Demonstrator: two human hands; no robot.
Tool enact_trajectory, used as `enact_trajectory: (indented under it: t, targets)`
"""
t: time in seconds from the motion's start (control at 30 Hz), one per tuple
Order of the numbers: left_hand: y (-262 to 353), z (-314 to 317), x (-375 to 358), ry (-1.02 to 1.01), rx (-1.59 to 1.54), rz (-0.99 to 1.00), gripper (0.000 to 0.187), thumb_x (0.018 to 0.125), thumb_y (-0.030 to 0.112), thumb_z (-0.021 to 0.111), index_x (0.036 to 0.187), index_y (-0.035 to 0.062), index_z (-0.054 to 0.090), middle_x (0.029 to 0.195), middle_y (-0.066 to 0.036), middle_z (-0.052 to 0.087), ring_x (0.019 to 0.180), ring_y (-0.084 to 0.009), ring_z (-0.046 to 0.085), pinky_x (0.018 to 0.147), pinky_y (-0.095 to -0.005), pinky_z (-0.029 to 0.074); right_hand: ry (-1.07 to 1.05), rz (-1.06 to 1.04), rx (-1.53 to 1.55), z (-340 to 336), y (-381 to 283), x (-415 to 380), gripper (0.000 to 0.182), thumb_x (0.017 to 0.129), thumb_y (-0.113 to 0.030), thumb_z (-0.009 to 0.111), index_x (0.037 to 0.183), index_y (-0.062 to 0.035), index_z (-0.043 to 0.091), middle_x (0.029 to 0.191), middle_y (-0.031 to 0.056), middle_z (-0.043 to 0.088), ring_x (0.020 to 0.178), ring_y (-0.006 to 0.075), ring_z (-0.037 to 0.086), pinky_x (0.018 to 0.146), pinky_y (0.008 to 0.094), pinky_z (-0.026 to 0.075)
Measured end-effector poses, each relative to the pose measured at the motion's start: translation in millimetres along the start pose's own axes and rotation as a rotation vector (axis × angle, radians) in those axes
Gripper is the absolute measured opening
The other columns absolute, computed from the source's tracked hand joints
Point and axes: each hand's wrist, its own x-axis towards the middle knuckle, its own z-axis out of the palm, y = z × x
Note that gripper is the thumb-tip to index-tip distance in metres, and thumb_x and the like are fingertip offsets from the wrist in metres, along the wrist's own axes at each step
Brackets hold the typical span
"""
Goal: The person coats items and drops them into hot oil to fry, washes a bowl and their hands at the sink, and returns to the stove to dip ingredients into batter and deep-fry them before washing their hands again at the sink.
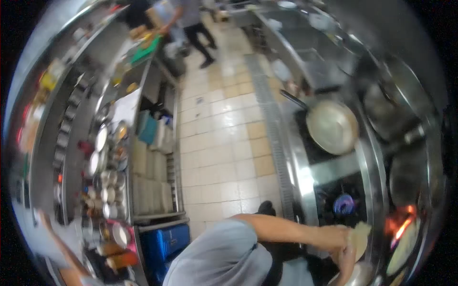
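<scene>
My left hand (335, 237) reaches over the stove front with its arm stretched across the view. It is closed on the edge of a pale, thin round of dough (361, 240), whose border looks ragged. My right hand (346, 263) comes up from the bottom edge, close against the left one, its fingers closed at the lower side of the dough; blur hides the exact grip. Just below the hands, a shiny round metal pan or bowl (361, 275) is partly cut off. A lit burner (344, 205) with a blue-violet flame lies beyond the dough.
A frying pan (332, 127) rests farther along the stove. Orange flames (404, 226) rise beside a long pale flat piece (402, 252) at right. The tiled aisle (219, 157) separates the stove from a counter with bowls (110, 195). Another person (193, 26) stands at the far end; another's arm (62, 245) shows lower left.
</scene>
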Motion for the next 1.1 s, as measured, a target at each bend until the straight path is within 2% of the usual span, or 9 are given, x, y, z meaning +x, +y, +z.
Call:
enact_trajectory:
  t: [0.1, 0.17, 0.37, 0.43, 0.53, 0.67, 0.73, 0.87, 1.1]
  targets:
    - [2.1, -64.2, -13.3, -0.077, 0.009, -0.059, 0.034, 0.070, 0.016, 0.076, 0.102, 0.0032, 0.071, 0.138, -0.036, 0.044, 0.131, -0.0467, 0.045, 0.102, -0.0469, 0.050, -0.146, 0.083, 0.109, -1.2, -24.9, 29.9, 0.023, 0.088, -0.008, 0.060, 0.105, 0.0077, 0.062, 0.094, 0.0262, 0.067, 0.090, 0.0365, 0.066, 0.079, 0.0426, 0.050]
    - [4.7, -87.6, -27.0, 0.068, 0.077, -0.023, 0.036, 0.070, 0.016, 0.076, 0.102, 0.0012, 0.070, 0.139, -0.036, 0.043, 0.129, -0.0459, 0.048, 0.101, -0.0474, 0.050, -0.241, -0.302, 0.070, -18.3, -103.5, 36.5, 0.023, 0.088, -0.008, 0.062, 0.104, 0.0083, 0.062, 0.093, 0.0250, 0.068, 0.088, 0.0350, 0.067, 0.078, 0.0427, 0.050]
    - [15.9, -133.9, -76.0, 0.260, 0.049, -0.421, 0.030, 0.074, 0.011, 0.073, 0.102, 0.0028, 0.070, 0.139, -0.030, 0.045, 0.119, -0.0422, 0.058, 0.091, -0.0448, 0.057, -0.341, -0.398, 0.140, 17.4, -148.0, 107.8, 0.032, 0.085, -0.014, 0.070, 0.110, 0.0037, 0.065, 0.100, 0.0243, 0.070, 0.098, 0.0337, 0.068, 0.082, 0.0421, 0.051]
    - [26.4, -149.0, -97.1, 0.299, 0.258, -0.467, 0.028, 0.075, 0.010, 0.072, 0.102, 0.0026, 0.069, 0.136, -0.029, 0.048, 0.116, -0.0417, 0.059, 0.091, -0.0435, 0.057, -0.397, -0.470, 0.137, 35.4, -160.5, 127.5, 0.035, 0.083, -0.016, 0.073, 0.112, 0.0021, 0.067, 0.103, 0.0241, 0.070, 0.102, 0.0333, 0.069, 0.083, 0.0418, 0.052]
    - [29.7, -152.2, -131.7, 0.433, 0.394, -0.496, 0.028, 0.075, 0.015, 0.074, 0.100, 0.0027, 0.067, 0.132, -0.030, 0.052, 0.118, -0.0427, 0.058, 0.093, -0.0456, 0.055, -0.438, -0.726, -0.034, 69.7, -161.6, 165.0, 0.020, 0.083, -0.012, 0.061, 0.096, 0.0025, 0.062, 0.093, 0.0260, 0.065, 0.091, 0.0473, 0.061, 0.080, 0.0503, 0.049]
    - [37.3, -160.2, -175.7, 0.581, 0.552, -0.617, 0.025, 0.079, 0.019, 0.073, 0.098, 0.0035, 0.066, 0.136, -0.030, 0.051, 0.118, -0.0416, 0.059, 0.091, -0.0468, 0.055, -0.528, -0.818, -0.105, 110.1, -208.5, 191.7, 0.022, 0.082, -0.014, 0.060, 0.097, 0.0025, 0.063, 0.094, 0.0271, 0.065, 0.090, 0.0468, 0.061, 0.081, 0.0512, 0.049]
    - [60.4, -178.6, -191.4, 0.568, 0.502, -0.738, 0.024, 0.080, 0.020, 0.073, 0.098, 0.0044, 0.066, 0.138, -0.029, 0.049, 0.116, -0.0416, 0.059, 0.092, -0.0471, 0.054, -0.611, -1.080, -0.144, 130.3, -228.5, 198.2, 0.021, 0.085, -0.015, 0.058, 0.095, 0.0025, 0.063, 0.093, 0.0271, 0.065, 0.089, 0.0458, 0.063, 0.081, 0.0514, 0.050]
    - [74.9, -195.7, -239.1, 0.627, 0.412, -0.939, 0.024, 0.082, 0.022, 0.073, 0.098, 0.0071, 0.064, 0.143, -0.026, 0.046, 0.111, -0.0419, 0.061, 0.092, -0.0465, 0.053, -0.662, -1.126, -0.119, 161.4, -282.3, 194.9, 0.020, 0.088, -0.016, 0.056, 0.094, 0.0022, 0.062, 0.095, 0.0272, 0.065, 0.091, 0.0448, 0.064, 0.082, 0.0501, 0.050]
    - [54.2, -254.6, -365.6, 0.741, 0.406, -0.892, 0.023, 0.083, 0.020, 0.072, 0.101, 0.0083, 0.063, 0.146, -0.022, 0.045, 0.113, -0.0396, 0.060, 0.091, -0.0441, 0.054, -0.757, -1.207, -0.218, 244.7, -403.4, 210.3, 0.018, 0.088, -0.017, 0.058, 0.090, -0.0001, 0.065, 0.090, 0.0260, 0.066, 0.090, 0.0438, 0.064, 0.080, 0.0505, 0.050]
